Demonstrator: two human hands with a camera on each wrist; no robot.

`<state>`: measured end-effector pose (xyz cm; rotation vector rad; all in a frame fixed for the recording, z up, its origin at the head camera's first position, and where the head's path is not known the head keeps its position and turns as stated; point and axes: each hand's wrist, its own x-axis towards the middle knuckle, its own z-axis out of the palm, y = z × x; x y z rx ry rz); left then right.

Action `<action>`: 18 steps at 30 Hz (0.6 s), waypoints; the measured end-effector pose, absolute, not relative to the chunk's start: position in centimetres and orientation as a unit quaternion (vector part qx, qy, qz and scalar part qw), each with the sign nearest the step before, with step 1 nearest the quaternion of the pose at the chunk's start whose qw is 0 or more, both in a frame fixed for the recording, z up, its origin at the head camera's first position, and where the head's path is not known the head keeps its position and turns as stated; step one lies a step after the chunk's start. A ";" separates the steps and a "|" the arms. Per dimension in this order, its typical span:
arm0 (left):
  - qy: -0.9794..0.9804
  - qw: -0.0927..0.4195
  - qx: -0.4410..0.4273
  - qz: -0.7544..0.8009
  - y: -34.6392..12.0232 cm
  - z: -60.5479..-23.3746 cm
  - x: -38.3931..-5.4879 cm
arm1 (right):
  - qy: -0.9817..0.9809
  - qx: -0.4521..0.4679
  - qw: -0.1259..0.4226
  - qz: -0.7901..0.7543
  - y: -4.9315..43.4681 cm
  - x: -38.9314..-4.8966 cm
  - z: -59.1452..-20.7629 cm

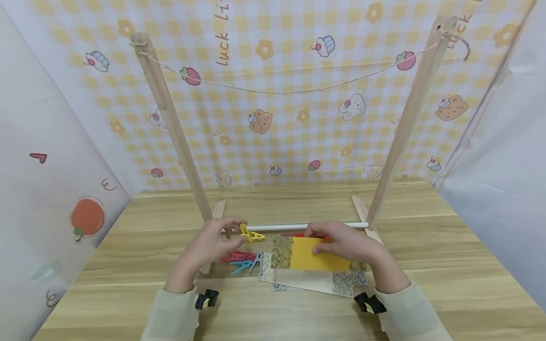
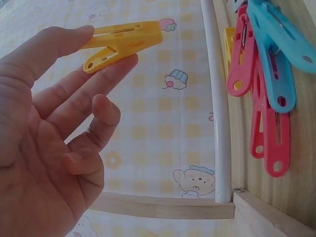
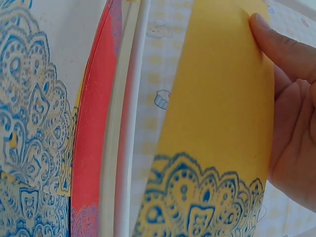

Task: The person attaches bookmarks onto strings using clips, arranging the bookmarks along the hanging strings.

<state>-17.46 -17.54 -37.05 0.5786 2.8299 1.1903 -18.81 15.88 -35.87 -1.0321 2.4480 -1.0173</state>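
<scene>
My left hand (image 1: 215,239) pinches a yellow clothespin (image 2: 123,39) between thumb and fingers, held above the table. In the left wrist view its ring and little fingers are curled loosely in the air. A yellow card (image 1: 311,253) with a dark lace pattern at its ends is gripped by my right hand (image 1: 347,241), thumb on the near face and fingers behind. That card is lifted over a stack of similar cards, among them a white one (image 1: 298,278) and a red one (image 3: 94,123). Pink clothespins (image 2: 276,143) and blue clothespins (image 2: 281,84) lie in a heap left of the cards.
A wooden frame stands behind the hands, with a left post (image 1: 172,123) and a right post (image 1: 405,123). A thin string (image 1: 273,92) sags between their tops. A white rod (image 1: 290,227) joins the posts low down, just behind the cards. Patterned cloth (image 1: 290,142) hangs behind.
</scene>
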 end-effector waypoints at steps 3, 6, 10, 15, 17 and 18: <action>0.907 0.004 0.184 0.379 -17.3 -37.0 -17.4 | 0.848 -0.359 0.137 -0.365 15.9 -18.8 -35.8; 0.908 0.000 0.184 0.376 -17.2 -36.9 -17.3 | 0.848 -0.356 0.134 -0.370 15.9 -18.7 -35.7; 0.907 -0.002 0.192 0.374 -17.0 -36.9 -17.3 | 0.849 -0.349 0.130 -0.374 16.1 -18.7 -35.4; 0.902 -0.014 0.204 0.380 -16.9 -36.7 -17.2 | 0.852 -0.352 0.110 -0.371 16.3 -18.8 -35.2; 0.902 -0.021 0.206 0.380 -16.8 -36.6 -17.2 | 0.853 -0.356 0.102 -0.369 16.4 -18.8 -35.1; 0.902 -0.024 0.206 0.379 -16.8 -36.6 -17.1 | 0.853 -0.357 0.098 -0.369 16.4 -18.8 -35.1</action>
